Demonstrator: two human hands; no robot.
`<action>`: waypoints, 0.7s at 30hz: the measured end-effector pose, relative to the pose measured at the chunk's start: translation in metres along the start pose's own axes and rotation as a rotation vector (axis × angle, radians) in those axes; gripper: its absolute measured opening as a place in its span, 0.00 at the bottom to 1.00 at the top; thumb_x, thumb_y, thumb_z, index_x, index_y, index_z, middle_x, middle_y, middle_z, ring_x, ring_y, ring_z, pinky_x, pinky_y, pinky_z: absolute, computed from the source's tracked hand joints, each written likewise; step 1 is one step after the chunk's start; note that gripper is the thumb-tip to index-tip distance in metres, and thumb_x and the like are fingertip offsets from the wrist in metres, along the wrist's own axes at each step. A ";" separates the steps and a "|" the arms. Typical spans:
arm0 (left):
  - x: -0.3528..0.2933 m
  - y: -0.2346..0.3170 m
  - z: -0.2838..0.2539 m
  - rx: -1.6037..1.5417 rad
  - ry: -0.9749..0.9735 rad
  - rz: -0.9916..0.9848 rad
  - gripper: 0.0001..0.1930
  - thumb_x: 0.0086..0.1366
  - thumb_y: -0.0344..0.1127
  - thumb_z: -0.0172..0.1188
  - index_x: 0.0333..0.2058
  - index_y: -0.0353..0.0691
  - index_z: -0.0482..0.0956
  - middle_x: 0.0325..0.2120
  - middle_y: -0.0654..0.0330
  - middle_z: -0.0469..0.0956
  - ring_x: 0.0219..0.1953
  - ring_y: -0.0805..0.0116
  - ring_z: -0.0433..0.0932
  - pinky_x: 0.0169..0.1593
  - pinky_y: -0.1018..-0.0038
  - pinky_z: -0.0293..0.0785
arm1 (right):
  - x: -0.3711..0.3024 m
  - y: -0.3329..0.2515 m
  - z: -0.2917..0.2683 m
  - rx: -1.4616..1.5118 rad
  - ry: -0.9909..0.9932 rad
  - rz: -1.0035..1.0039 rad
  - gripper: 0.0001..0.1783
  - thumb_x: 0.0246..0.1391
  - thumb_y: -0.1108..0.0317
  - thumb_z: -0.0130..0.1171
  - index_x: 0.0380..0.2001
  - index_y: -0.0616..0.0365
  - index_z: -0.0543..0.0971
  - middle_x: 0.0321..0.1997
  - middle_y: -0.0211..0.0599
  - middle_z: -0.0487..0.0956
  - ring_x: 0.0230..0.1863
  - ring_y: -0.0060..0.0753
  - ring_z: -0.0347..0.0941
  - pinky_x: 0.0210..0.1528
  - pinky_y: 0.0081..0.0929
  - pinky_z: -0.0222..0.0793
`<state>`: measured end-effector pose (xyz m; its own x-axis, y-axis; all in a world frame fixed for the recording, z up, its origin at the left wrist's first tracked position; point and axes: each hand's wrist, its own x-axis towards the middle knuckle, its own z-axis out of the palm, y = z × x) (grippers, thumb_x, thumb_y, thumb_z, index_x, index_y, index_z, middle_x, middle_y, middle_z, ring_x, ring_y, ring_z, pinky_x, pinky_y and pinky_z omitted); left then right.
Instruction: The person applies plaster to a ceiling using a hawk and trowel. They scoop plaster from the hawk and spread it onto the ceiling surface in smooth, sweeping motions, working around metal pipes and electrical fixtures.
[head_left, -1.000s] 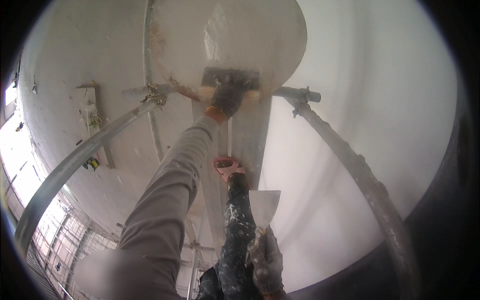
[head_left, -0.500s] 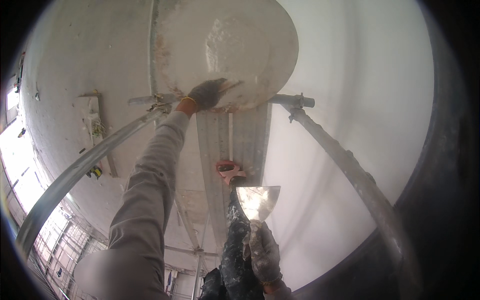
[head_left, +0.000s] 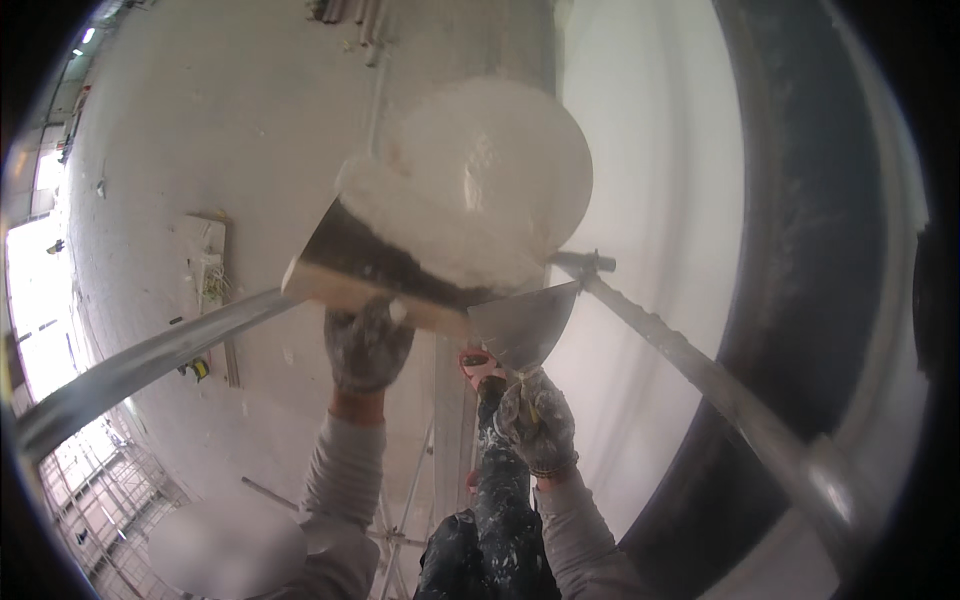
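My left hand (head_left: pixel 368 348), in a stained dark glove, is closed on a wide plastering blade (head_left: pixel 365 250) with a pale wooden back. Pale wet plaster coats the blade's far edge. My gloved right hand (head_left: pixel 540 418) grips the handle of a putty knife (head_left: pixel 522 325), its flared metal blade pointing away from me. The tip of this knife is at the right end of the wide blade. Just beyond both tools is a round basin (head_left: pixel 586 175) of smooth, pale plaster (head_left: pixel 480 160). The wide blade covers the basin's near left part.
Scaffold tubes run along the left (head_left: pixel 160 345) and right (head_left: pixel 700 385). Beneath me are a metal scaffold plank (head_left: pixel 452 410) and my red shoe (head_left: pixel 480 362). A white wall (head_left: pixel 650 150) rises at right. Lower down at left lie a board (head_left: pixel 205 250) and a tape measure (head_left: pixel 198 370).
My left hand was reaching to the basin's near edge; now it has drawn back and holds the wide blade. The putty knife has moved up beside it. The view has shifted.
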<state>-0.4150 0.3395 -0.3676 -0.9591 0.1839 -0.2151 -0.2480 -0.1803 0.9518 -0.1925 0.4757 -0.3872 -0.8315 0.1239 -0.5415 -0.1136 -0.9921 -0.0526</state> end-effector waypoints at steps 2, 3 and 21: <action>-0.037 0.052 -0.015 0.573 0.001 0.409 0.12 0.66 0.36 0.63 0.45 0.36 0.79 0.48 0.55 0.80 0.47 0.54 0.82 0.51 0.63 0.78 | -0.009 0.008 0.032 0.016 -0.167 0.025 0.19 0.65 0.64 0.60 0.54 0.62 0.74 0.44 0.40 0.80 0.40 0.35 0.81 0.40 0.28 0.79; -0.054 0.079 -0.026 1.051 -0.010 0.692 0.13 0.67 0.37 0.62 0.46 0.36 0.79 0.47 0.54 0.81 0.48 0.54 0.82 0.52 0.63 0.78 | -0.013 0.011 0.045 0.010 -0.290 0.059 0.19 0.65 0.64 0.60 0.54 0.62 0.74 0.44 0.41 0.80 0.40 0.35 0.80 0.40 0.28 0.79; -0.459 0.371 -0.208 -0.425 0.427 -0.162 0.10 0.66 0.33 0.61 0.45 0.41 0.82 0.39 0.61 0.83 0.43 0.67 0.81 0.50 0.67 0.78 | -0.309 0.125 0.302 -1.419 -0.969 -0.064 0.14 0.61 0.71 0.61 0.48 0.66 0.80 0.40 0.39 0.83 0.44 0.32 0.80 0.49 0.31 0.75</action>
<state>-0.0948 -0.0131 0.0384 -0.8530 -0.1455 -0.5012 -0.3432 -0.5671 0.7487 -0.1134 0.3187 0.0268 -0.9055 -0.4045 0.1280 -0.0688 -0.1578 -0.9851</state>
